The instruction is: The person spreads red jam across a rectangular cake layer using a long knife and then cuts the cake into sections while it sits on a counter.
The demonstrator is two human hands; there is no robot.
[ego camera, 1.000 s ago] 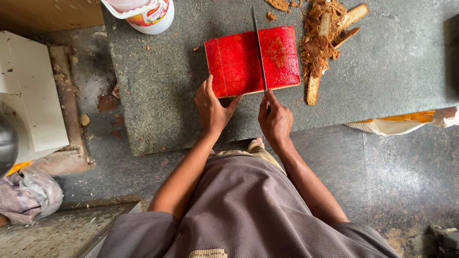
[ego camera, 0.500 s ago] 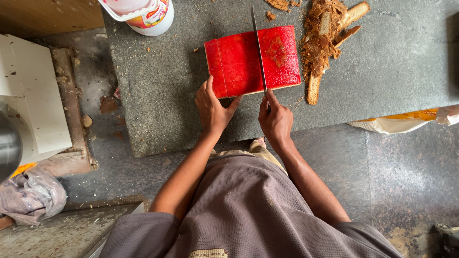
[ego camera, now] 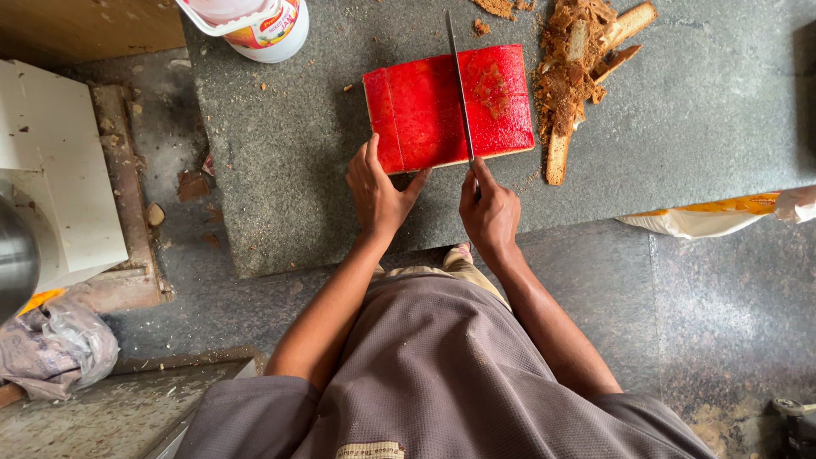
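A flat red slab of cake (ego camera: 425, 106) lies on the grey stone counter (ego camera: 697, 110). My right hand (ego camera: 489, 208) grips the handle of a long knife (ego camera: 459, 85). The blade runs across the slab from near edge to far edge, right of its middle. My left hand (ego camera: 378, 187) rests at the slab's near left edge, fingers spread against its side. A thin cut line shows near the slab's left end.
A heap of brown crust trimmings (ego camera: 582, 59) lies right of the slab. A white plastic tub (ego camera: 255, 21) stands at the counter's far left. A white appliance (ego camera: 51, 170) and a crumpled bag (ego camera: 51, 344) sit on the left. A white and yellow sack (ego camera: 705, 217) lies on the floor at the right.
Both hands and the knife stay at about the same place on the slab. No clear movement shows.
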